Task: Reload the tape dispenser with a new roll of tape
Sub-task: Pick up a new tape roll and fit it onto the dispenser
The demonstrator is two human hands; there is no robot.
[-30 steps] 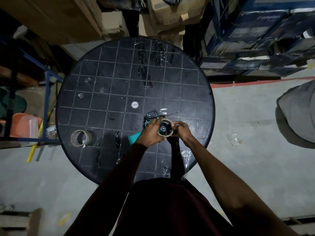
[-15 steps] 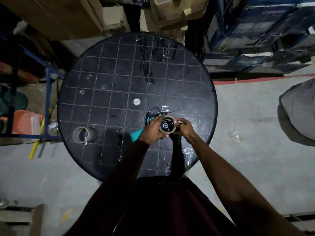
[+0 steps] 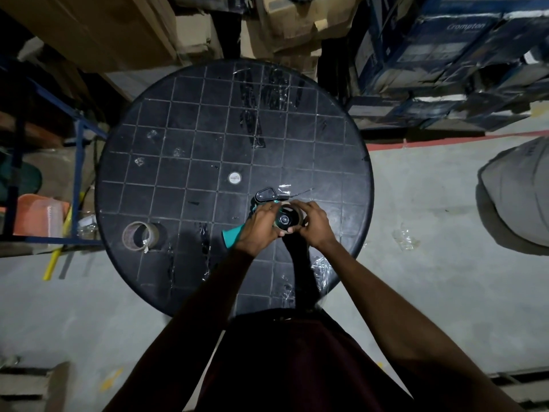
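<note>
A teal-handled tape dispenser [image 3: 232,237] with a black head lies over the near right part of the round black table [image 3: 190,162]. My left hand [image 3: 261,226] grips the dispenser's body from the left. A tape roll [image 3: 289,220] sits on the dispenser's black hub, and my right hand [image 3: 315,224] wraps around that roll from the right. A second, brownish tape roll [image 3: 140,235] lies flat near the table's left edge, apart from both hands. A clear strip of tape trails from the dispenser's head toward the right.
A small white disc [image 3: 234,178] marks the table's middle. Scraps of clear tape stick to the tabletop. Cardboard boxes [image 3: 297,22] and blue boxes [image 3: 445,55] stand behind the table. A blue metal frame [image 3: 78,162] and an orange container [image 3: 38,215] are at the left, a grey sack [image 3: 517,194] at the right.
My right hand has closed further around the roll on the hub, fingers now reaching over its top. The left hand keeps its grip. The view has shifted slightly.
</note>
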